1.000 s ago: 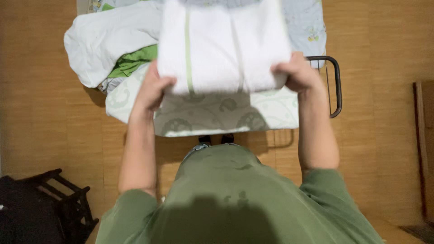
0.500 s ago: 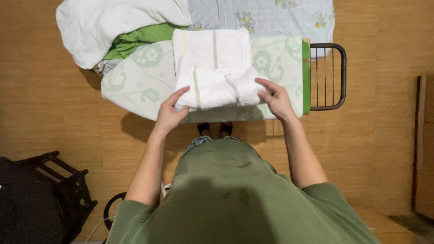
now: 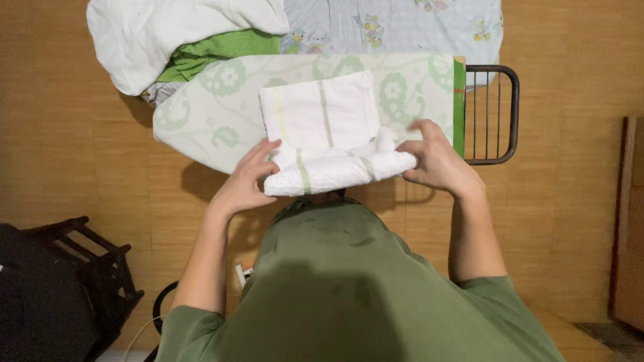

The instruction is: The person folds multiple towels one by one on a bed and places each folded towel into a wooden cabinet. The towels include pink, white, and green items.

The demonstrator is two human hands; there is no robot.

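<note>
— What do you see from the head camera?

— A white folded towel (image 3: 327,134) with thin green stripes lies at the centre of the frame, on the ironing board (image 3: 215,114) with its pale green leaf-patterned cover. The towel's near edge is rolled up into a thick fold.

— And your hands?

— My left hand (image 3: 245,182) is at the left end of that fold, fingers bent and touching the cloth. My right hand (image 3: 436,161) pinches the right end, fingers closed on the towel, though it is a little blurred.

— What else is around?

— At the upper left a white sheet (image 3: 161,37) is heaped over a green cloth (image 3: 215,50). A dark metal rack (image 3: 496,114) sticks out at the board's right end. A black stand (image 3: 74,281) sits at the lower left on the wooden floor (image 3: 67,134).
</note>
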